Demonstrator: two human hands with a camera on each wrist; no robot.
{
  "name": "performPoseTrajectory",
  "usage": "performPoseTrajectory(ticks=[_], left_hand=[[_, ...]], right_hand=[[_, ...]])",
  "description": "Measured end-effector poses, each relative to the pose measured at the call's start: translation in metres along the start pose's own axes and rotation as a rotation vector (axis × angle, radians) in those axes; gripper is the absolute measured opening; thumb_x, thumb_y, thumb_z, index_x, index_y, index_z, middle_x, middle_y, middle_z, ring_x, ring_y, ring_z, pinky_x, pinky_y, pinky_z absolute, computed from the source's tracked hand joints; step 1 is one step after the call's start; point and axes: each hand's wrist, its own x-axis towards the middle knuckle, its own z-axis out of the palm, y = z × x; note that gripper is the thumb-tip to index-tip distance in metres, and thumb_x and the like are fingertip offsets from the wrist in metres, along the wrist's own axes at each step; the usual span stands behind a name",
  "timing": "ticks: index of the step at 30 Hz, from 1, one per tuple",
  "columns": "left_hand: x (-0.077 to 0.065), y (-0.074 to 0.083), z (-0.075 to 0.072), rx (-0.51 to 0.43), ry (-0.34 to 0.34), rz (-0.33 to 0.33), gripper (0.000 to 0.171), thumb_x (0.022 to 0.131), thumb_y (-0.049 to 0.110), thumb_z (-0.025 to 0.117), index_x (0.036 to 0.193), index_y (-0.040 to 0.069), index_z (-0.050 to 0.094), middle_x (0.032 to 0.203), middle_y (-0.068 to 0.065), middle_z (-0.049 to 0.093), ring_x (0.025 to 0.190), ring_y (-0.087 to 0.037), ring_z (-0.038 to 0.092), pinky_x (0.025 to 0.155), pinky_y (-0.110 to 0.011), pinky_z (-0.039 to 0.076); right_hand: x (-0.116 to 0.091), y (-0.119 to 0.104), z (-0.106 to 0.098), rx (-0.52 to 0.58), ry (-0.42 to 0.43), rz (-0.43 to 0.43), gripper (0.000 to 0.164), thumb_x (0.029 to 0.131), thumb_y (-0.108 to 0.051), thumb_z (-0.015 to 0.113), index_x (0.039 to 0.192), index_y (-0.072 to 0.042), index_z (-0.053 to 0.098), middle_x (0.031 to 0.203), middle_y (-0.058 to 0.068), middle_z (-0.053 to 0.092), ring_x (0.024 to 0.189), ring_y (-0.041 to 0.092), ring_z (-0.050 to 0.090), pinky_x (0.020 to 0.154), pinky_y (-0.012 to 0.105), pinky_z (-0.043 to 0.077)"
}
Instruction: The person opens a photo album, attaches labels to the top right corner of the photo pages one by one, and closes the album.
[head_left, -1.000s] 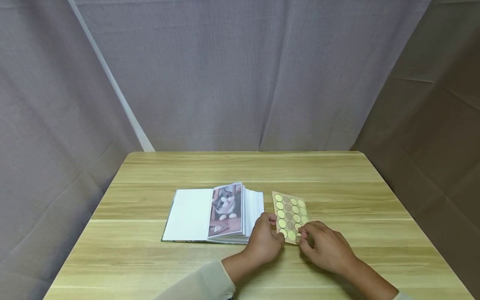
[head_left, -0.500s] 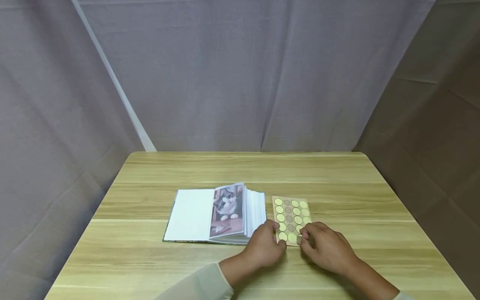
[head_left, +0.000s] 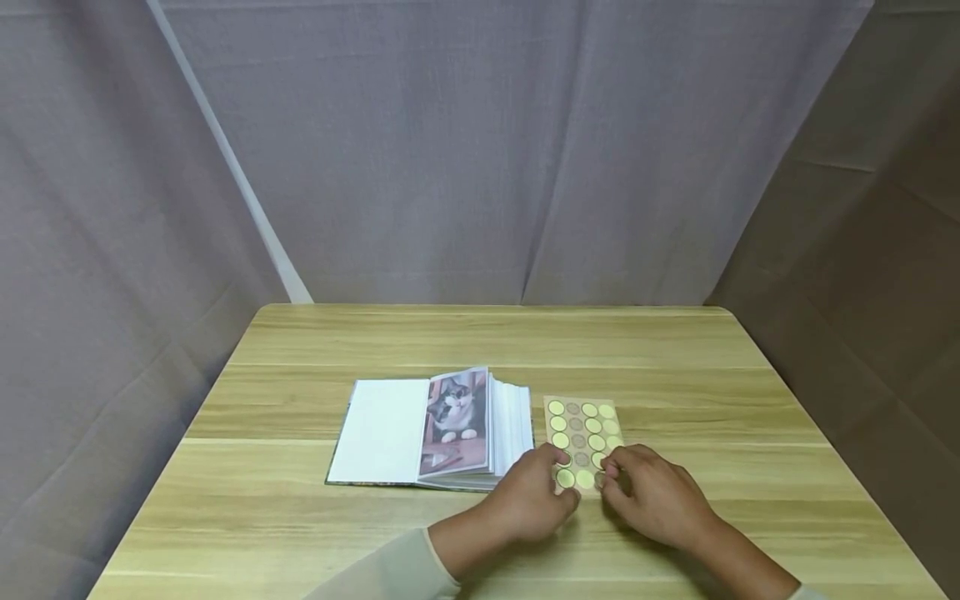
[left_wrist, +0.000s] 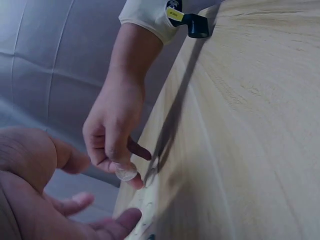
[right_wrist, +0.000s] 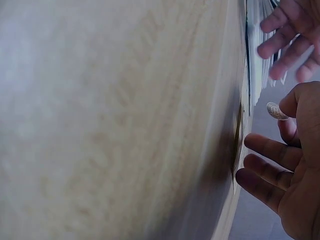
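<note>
My right hand (head_left: 656, 496) pinches a small round sticker (right_wrist: 276, 111) between thumb and forefinger, and its other fingers spread loosely over the table. The sticker, with a printed pattern, shows clear of the sheet in both wrist views. Under the hands lies a tan sticker sheet (head_left: 583, 433) with rows of yellow and brownish round stickers. My left hand (head_left: 528, 496) hovers at the sheet's lower left corner, fingers parted and relaxed, holding nothing. Left of it, a photo album (head_left: 386, 429) lies open at a cat photo (head_left: 456, 421).
The wooden table (head_left: 315, 342) carries the album and the sheet side by side, a narrow gap between them. Grey curtains (head_left: 420, 167) hang behind and to the left, and a darker brownish one (head_left: 870, 250) stands at the right.
The sticker sheet has come down from a tilt to lie flat on the table. My left hand has let go of its edge and drawn slightly nearer. The right hand has barely moved.
</note>
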Motion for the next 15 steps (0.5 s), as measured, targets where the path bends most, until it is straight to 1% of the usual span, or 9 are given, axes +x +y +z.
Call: performPoseTrajectory(ticks=[3, 5, 7, 9, 11, 13, 15], left_hand=[[-0.003, 0.002, -0.003, -0.006, -0.022, 0.045, 0.038, 0.091, 0.017, 0.071, 0.127, 0.009, 0.063, 0.090, 0.000, 0.064, 0.072, -0.008, 0.059, 0.065, -0.025, 0.049], [-0.005, 0.003, -0.005, 0.010, -0.007, 0.103, 0.032, 0.093, 0.018, 0.069, 0.124, 0.012, 0.065, 0.103, 0.001, 0.066, 0.082, -0.005, 0.061, 0.070, -0.023, 0.050], [-0.008, 0.005, -0.010, 0.048, 0.037, 0.193, 0.026, 0.095, 0.017, 0.068, 0.121, 0.015, 0.066, 0.116, 0.003, 0.063, 0.094, -0.002, 0.060, 0.077, -0.020, 0.051], [-0.011, 0.006, -0.016, 0.082, 0.093, 0.301, 0.024, 0.095, 0.013, 0.067, 0.119, 0.015, 0.066, 0.117, 0.003, 0.064, 0.095, -0.002, 0.061, 0.077, -0.018, 0.050], [-0.015, 0.007, -0.025, 0.143, 0.158, 0.405, 0.023, 0.096, 0.010, 0.066, 0.118, 0.013, 0.065, 0.120, 0.002, 0.064, 0.100, -0.005, 0.063, 0.082, -0.018, 0.051], [-0.019, 0.007, -0.035, 0.215, 0.223, 0.481, 0.022, 0.096, 0.011, 0.067, 0.118, 0.014, 0.065, 0.123, 0.002, 0.064, 0.110, -0.010, 0.063, 0.091, -0.022, 0.051], [-0.023, 0.005, -0.044, 0.280, 0.270, 0.525, 0.022, 0.096, 0.012, 0.067, 0.118, 0.013, 0.066, 0.128, 0.000, 0.064, 0.119, -0.014, 0.060, 0.100, -0.027, 0.048]], right_hand=[[-0.001, 0.002, 0.000, 0.001, 0.015, 0.003, 0.021, 0.087, -0.017, 0.073, 0.082, -0.029, 0.056, 0.090, -0.008, 0.060, 0.071, 0.006, 0.051, 0.054, 0.028, 0.043], [-0.002, 0.002, 0.000, -0.002, 0.029, -0.002, 0.020, 0.087, -0.018, 0.073, 0.083, -0.029, 0.057, 0.092, -0.007, 0.062, 0.073, 0.007, 0.053, 0.055, 0.030, 0.044], [-0.002, 0.003, 0.000, -0.001, 0.041, -0.009, 0.018, 0.087, -0.019, 0.074, 0.085, -0.029, 0.059, 0.093, -0.007, 0.063, 0.075, 0.007, 0.054, 0.056, 0.031, 0.046], [-0.002, 0.002, 0.000, 0.001, 0.050, -0.013, 0.017, 0.087, -0.019, 0.075, 0.087, -0.029, 0.060, 0.095, -0.006, 0.064, 0.076, 0.008, 0.056, 0.057, 0.032, 0.047], [-0.001, 0.002, -0.001, 0.007, 0.054, -0.013, 0.015, 0.087, -0.020, 0.075, 0.088, -0.028, 0.062, 0.096, -0.006, 0.064, 0.077, 0.008, 0.058, 0.058, 0.033, 0.048], [-0.001, 0.001, -0.001, 0.010, 0.058, -0.011, 0.014, 0.088, -0.020, 0.075, 0.089, -0.028, 0.064, 0.097, -0.005, 0.065, 0.078, 0.009, 0.060, 0.058, 0.034, 0.049], [0.000, 0.001, -0.001, 0.007, 0.062, -0.011, 0.013, 0.088, -0.021, 0.075, 0.091, -0.028, 0.065, 0.098, -0.005, 0.066, 0.080, 0.009, 0.061, 0.059, 0.034, 0.050]])
